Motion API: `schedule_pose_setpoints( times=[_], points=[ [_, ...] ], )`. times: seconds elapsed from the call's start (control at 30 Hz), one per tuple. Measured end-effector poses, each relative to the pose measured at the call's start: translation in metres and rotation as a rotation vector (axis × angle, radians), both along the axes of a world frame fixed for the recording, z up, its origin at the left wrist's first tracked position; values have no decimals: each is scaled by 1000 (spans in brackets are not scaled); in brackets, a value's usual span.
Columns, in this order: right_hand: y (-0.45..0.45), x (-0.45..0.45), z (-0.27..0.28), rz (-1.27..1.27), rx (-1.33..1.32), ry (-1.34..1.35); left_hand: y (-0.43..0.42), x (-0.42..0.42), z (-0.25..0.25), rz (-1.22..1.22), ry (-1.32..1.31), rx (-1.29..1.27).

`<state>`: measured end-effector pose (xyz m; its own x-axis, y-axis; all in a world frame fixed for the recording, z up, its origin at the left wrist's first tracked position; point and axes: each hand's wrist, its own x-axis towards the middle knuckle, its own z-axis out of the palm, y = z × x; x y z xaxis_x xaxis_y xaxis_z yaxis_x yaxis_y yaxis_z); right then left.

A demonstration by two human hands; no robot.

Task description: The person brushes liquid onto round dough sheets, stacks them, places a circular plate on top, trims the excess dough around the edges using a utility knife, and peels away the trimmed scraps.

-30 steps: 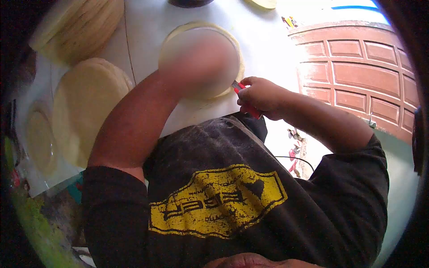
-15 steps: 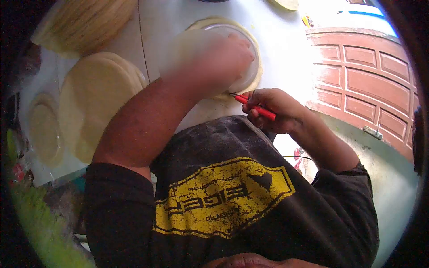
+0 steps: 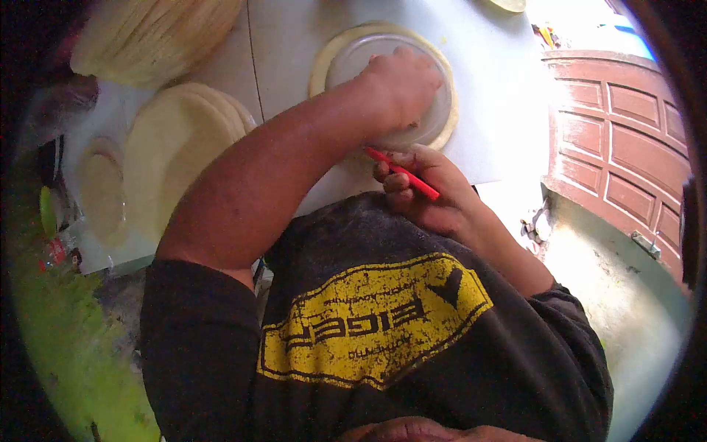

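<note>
My left hand (image 3: 401,85) rests on a clear round plate or lid (image 3: 346,62), its fingers apart on the surface. Beneath that lies a pale, round, flat sheet or stack (image 3: 320,74), its rim showing all around. Held in my right hand (image 3: 427,180) is a slim red cutter (image 3: 418,183), pinched between thumb and fingers. Its tip points toward the near edge of the pale round, close under my left forearm. I cannot tell whether the tip touches it.
Left of my forearm lies a stack of large pale rounds (image 3: 169,147), beside a smaller pale round (image 3: 101,191). A thick layered pale bundle (image 3: 158,37) is at upper left. The white table (image 3: 490,96) ends at the right, before a brown panelled door (image 3: 615,125).
The red cutter's tip has shifted slightly left along the near rim, with my right hand turned inward. My left hand stays on the clear plate. The whole view has moved a little.
</note>
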<state>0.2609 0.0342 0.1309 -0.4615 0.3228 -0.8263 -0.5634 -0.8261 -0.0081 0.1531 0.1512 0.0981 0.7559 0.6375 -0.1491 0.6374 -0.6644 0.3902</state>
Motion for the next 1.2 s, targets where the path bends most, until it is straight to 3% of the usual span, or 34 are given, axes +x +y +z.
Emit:
schedule_pose_setpoints(
  times=[0.23, 0.3, 0.37, 0.4, 0.5, 0.57, 0.63, 0.7, 0.77, 0.83, 0.97, 1.03, 1.2],
  points=[
    [-20, 48, -15, 54, 60, 223, 4, -12, -14, -87, -57, 56],
    [-29, 85, 15, 425, 483, -176, -1, -20, -19, -15, -106, 50],
    [-35, 142, -2, 512, 732, -426, -5, -23, -11, -11, -52, 21],
    [-33, 148, -8, 450, 772, -641, -7, -26, -7, 8, 8, -30],
    [-24, 152, -48, 660, 873, -1522, -14, -32, -11, 1, 24, -28],
    [-21, 151, -101, 549, 1115, -1865, -25, -34, -16, 43, 20, -10],
    [-7, 130, -106, 480, 1083, -2437, -16, -30, -9, 16, 72, -44],
    [9, 108, -110, 270, 1295, -2212, -14, -28, -6, 16, -17, 15],
    [18, 70, -113, 417, 1303, -1751, -24, -37, -11, 2, -36, 34],
    [34, 49, -109, 589, 1231, -1697, -22, -39, -17, -9, -45, 42],
    [69, 51, -106, 648, 1045, -1544, -15, -42, -21, -1, -12, -46],
    [74, 58, -89, 794, 899, -1281, -19, -41, -21, 27, 10, -103],
    [75, 43, -94, 767, 898, -1485, -15, -42, -21, 25, 26, -35]
  ],
)
